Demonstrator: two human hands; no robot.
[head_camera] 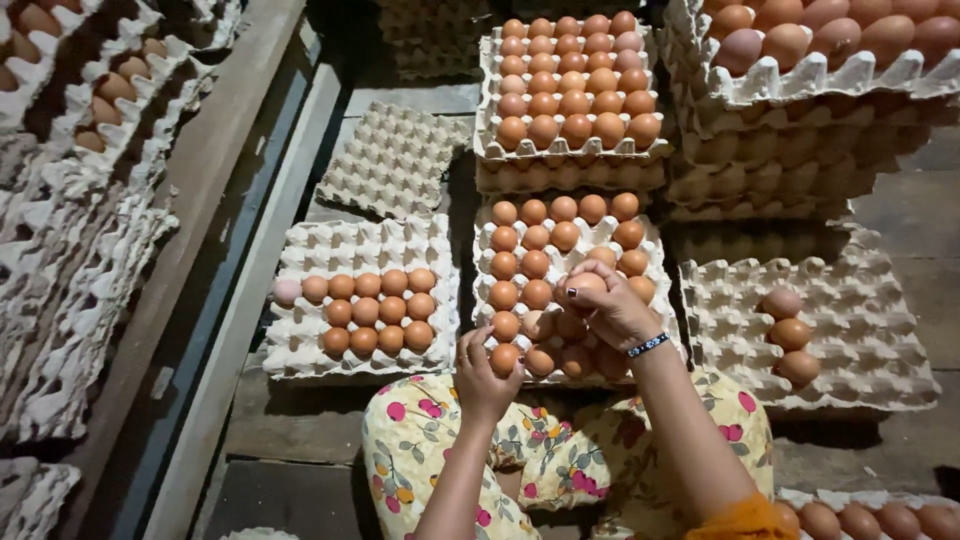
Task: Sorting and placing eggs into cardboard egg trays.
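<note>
A grey pulp egg tray [487, 262] lies in front of my knees, mostly filled with brown eggs. My left hand [484, 378] pinches one brown egg [504, 358] at the tray's near edge. My right hand [612, 308] hovers over the same tray's near right part, fingers curled around another brown egg [587, 284]. A dark beaded bracelet [647, 346] circles my right wrist.
A partly filled tray [300, 352] lies to the left, an almost empty tray [870, 340] with three eggs to the right. Full stacked trays [570, 150] stand behind, taller stacks [800, 90] at the back right. An empty tray [395, 160] lies behind left. Tray stacks line the left wall [70, 250].
</note>
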